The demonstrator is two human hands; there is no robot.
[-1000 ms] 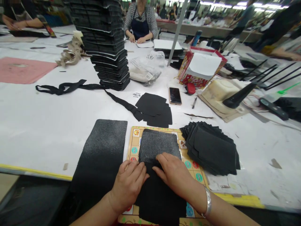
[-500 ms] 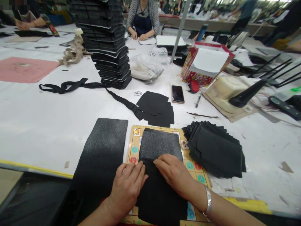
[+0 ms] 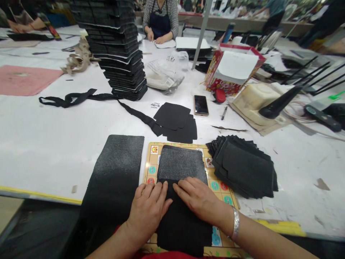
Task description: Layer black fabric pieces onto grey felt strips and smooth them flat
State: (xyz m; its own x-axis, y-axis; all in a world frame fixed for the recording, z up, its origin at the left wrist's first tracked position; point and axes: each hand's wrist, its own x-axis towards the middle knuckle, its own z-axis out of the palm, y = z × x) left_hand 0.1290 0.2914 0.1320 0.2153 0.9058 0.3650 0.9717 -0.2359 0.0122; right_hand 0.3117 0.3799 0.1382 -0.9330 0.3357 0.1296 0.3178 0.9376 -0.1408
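A black panel lies in front of me on a printed board with coloured pictures. The far part of the panel is a grey-speckled piece, and a crosswise edge runs below it. My left hand rests at the left end of that edge, fingers stretched out flat. At its right end my right hand presses down with extended fingers. A longer black sheet, speckled at the far end, lies to the left. To the right is a fanned pile of black pieces.
A tall stack of black pieces rises at the back left, with a black strip near its base. Farther out are loose black pieces, a phone, a red box and a black-handled tool. A co-worker sits opposite.
Both hands stay on the panel, with fingertips a little farther forward along the crosswise edge, which looks flatter. The whole view has shifted slightly.
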